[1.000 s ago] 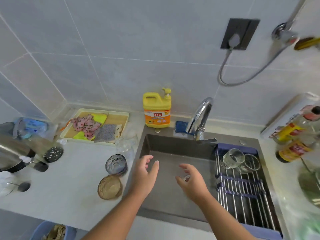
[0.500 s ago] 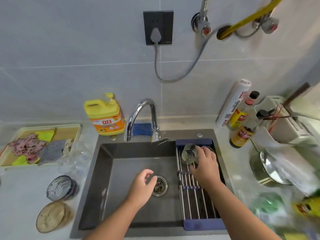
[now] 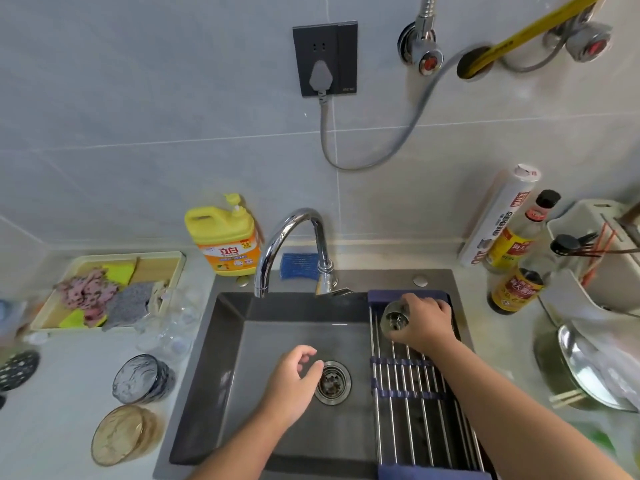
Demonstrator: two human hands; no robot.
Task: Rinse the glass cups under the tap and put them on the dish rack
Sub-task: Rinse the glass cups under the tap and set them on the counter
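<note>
Grey wall tiles back a pale table with a dark steel sink (image 3: 221, 341) sunk into it, and a curved chrome tap (image 3: 304, 213) arches over the basin; no water shows at its spout. Across the sink's right side lies a roll-up dish rack of steel rods with blue ends (image 3: 408, 410), placed so drips fall into the basin. The right hand (image 3: 426, 320) grasps a clear glass cup (image 3: 394, 318) at the rack's far end, tipped on its side just over the rods, probably being set down to drain. The left hand (image 3: 294, 382) hangs relaxed above the basin beside the round metal drain (image 3: 332, 382), fingers loosely curled and holding nothing, likely free for the next cup. On the table left of the sink wait a ribbed blue-grey glass cup (image 3: 142, 377) and an amber glass cup (image 3: 121, 434), within easy reach. A yellow detergent jug (image 3: 225, 240) behind the sink reads "立白". The brown sauce bottle (image 3: 516, 289) at right has a yellow label with characters too blurred to read.
</note>
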